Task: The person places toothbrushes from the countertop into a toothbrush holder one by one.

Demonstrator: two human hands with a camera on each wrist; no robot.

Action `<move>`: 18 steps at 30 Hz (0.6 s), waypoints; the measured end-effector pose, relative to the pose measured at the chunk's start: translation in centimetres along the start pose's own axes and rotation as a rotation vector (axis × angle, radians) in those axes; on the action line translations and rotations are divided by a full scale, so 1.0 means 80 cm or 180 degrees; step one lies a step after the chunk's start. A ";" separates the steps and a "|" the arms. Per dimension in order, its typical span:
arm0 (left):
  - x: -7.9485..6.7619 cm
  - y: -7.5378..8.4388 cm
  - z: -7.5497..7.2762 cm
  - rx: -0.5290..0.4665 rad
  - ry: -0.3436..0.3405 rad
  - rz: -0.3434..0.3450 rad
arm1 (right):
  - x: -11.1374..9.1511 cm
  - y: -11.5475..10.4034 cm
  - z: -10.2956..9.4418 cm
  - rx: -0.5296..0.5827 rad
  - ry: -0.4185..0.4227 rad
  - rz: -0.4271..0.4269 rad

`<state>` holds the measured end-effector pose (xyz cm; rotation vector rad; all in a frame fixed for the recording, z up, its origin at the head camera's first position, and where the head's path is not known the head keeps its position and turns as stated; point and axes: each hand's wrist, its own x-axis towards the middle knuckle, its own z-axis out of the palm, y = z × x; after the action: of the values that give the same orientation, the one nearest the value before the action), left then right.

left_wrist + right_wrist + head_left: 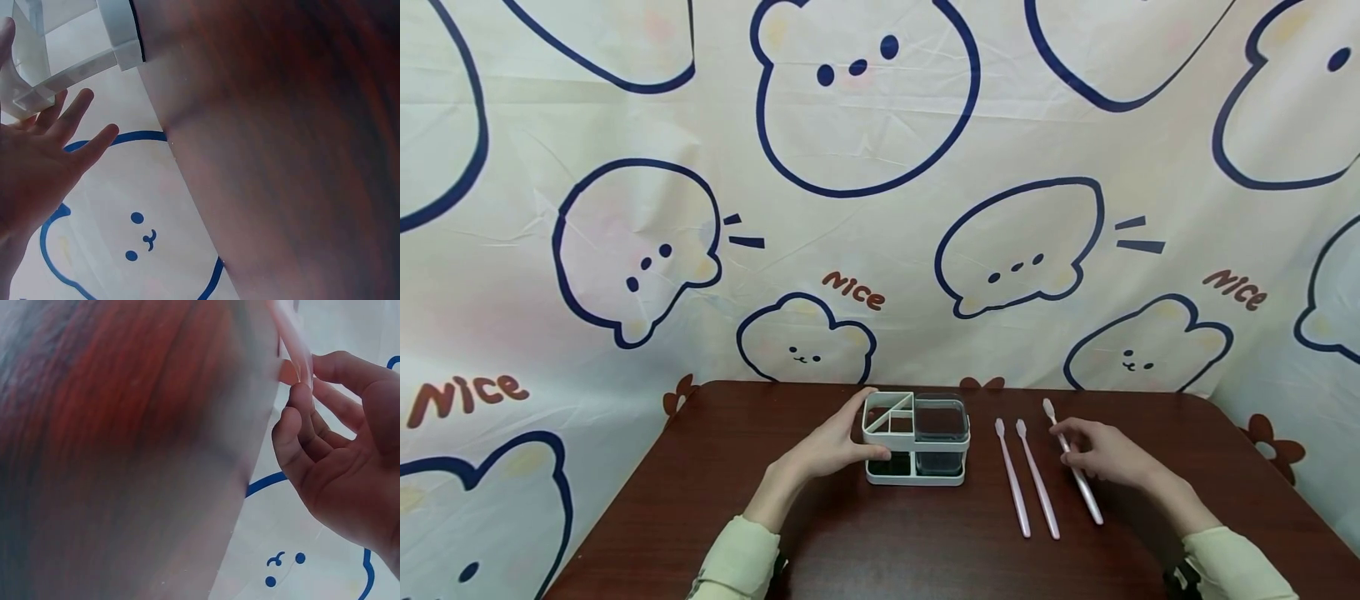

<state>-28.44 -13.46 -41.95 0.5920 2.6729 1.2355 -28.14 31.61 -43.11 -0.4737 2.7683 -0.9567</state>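
Observation:
A white toothbrush holder [917, 447] with divided slots stands on the table, a see-through grey cup [942, 421] in its right half. My left hand [831, 446] grips its left side, thumb in front and some fingers behind; the left wrist view shows the holder's corner [128, 44] by the fingers. On the right, my right hand [1108, 454] pinches a pale toothbrush [1086, 493] between thumb and fingers, its bristle head pointing away. In the right wrist view its pinkish handle [294, 331] passes between the fingertips. Whether it touches the table I cannot tell.
Two pink toothbrushes, one on the left [1015, 492] and one beside it [1040, 485], lie side by side between the holder and my right hand. The dark brown table [737, 517] ends at a cloth backdrop [865, 250] with cartoon bears.

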 end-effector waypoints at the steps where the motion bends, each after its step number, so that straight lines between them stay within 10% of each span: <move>1: 0.000 0.000 0.000 -0.0002 0.0001 0.0002 | 0.000 -0.002 -0.001 -0.0008 0.0017 0.0001; 18: 0.001 -0.003 0.001 -0.0020 -0.0027 0.0071 | 0.005 -0.049 -0.010 -0.0274 0.0569 -0.0241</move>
<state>-28.56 -13.49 -42.21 0.6265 2.6616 1.2436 -27.81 28.99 -40.01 -0.5340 2.9815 -0.9420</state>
